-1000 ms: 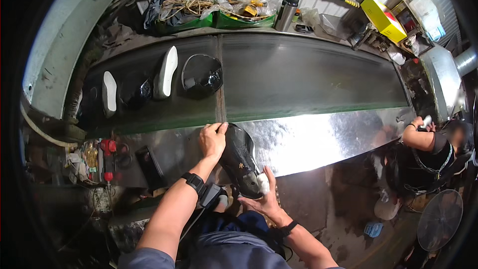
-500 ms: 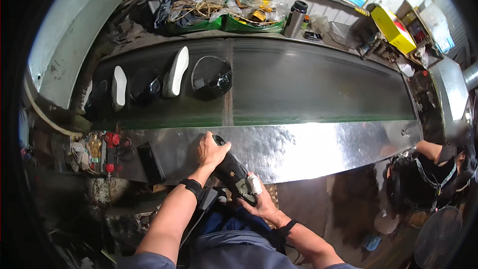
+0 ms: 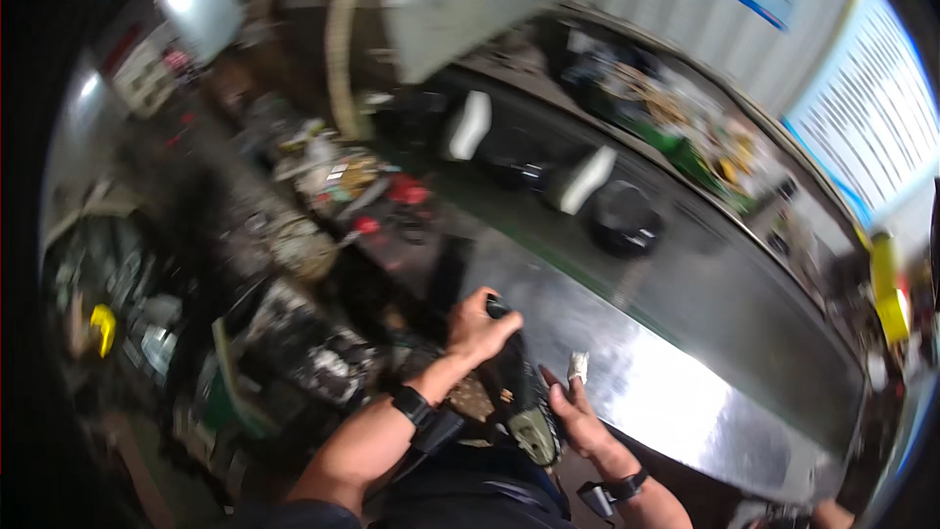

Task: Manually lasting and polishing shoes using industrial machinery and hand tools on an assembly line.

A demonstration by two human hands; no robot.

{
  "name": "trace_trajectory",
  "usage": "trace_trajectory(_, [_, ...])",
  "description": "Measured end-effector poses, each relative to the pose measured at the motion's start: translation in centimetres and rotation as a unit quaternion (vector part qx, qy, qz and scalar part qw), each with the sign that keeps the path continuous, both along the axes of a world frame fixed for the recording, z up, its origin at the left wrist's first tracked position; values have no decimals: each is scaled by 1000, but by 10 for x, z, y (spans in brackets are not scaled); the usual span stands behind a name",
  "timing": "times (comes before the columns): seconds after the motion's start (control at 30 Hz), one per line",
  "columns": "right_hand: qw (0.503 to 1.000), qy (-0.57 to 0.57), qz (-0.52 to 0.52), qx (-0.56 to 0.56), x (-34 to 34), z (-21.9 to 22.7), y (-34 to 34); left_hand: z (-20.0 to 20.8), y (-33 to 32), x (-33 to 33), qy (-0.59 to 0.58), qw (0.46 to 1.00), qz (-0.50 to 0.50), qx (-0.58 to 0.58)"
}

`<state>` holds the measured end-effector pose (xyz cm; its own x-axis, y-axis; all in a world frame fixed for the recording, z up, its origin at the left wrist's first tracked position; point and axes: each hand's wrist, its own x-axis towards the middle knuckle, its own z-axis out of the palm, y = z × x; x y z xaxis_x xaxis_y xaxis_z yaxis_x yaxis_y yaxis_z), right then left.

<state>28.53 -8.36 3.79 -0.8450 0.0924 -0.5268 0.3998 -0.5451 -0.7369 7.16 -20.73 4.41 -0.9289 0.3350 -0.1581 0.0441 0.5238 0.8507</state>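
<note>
bench [image 3: 676, 402]: shiny smooth metal | belt [image 3: 725, 284]: dark matt | shoe [image 3: 524, 402]: black, slightly glossy
</note>
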Motion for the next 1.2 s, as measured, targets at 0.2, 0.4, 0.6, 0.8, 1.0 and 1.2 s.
trace_trajectory(0.2, [994, 7, 98, 39, -63, 44, -102, 72, -153, 4, 115, 983, 131, 53])
trace_trajectory(0.4, [967, 190, 139, 93, -117, 96, -278, 130, -348, 19, 208, 922, 313, 91])
trace_trajectory(0.6, [956, 172, 235, -44, -159, 128, -450, 190, -531, 26, 127, 833, 424, 331])
trace_trajectory(0.8, [950, 116, 216, -194, -182, 135, -547, 153, -603, 79, -33, 744, 418, 520])
trace_trajectory(1.0, [956, 97, 233, -149, -202, 126, -583, 124, -611, 88, -49, 681, 422, 596])
trace_trajectory(1.2, [959, 112, 226, -127, -236, 108, -609, 115, -631, 57, -66, 653, 489, 575])
